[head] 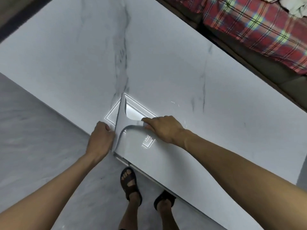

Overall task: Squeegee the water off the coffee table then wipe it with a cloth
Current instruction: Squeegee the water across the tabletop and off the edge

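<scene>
Two hands work one pale squeegee (123, 118), which lies on the white marble-look table (182, 63) near its front edge. The long blade runs roughly square to that edge, and its near end reaches the rim, probably so that a sweep along the top takes in the full depth and leaves no wet strip at the front. The right hand (162, 128) holds the handle end: the forefinger lies straight along it, and the other fingers curl under, a grip that suits pressing the blade down while steering. The left hand (100, 138) sits at the table edge, fingers curled tight against the blade's near end. It seems to pinch the blade there to keep it flat, though the contact itself is hidden behind the knuckles. A ceiling light's reflection (134, 112) shines on the top beside the squeegee, and water is hard to make out. Some white fabric (294, 5) lies on the plaid sofa (259, 25), well away; I cannot tell whether it is the cloth.
</scene>
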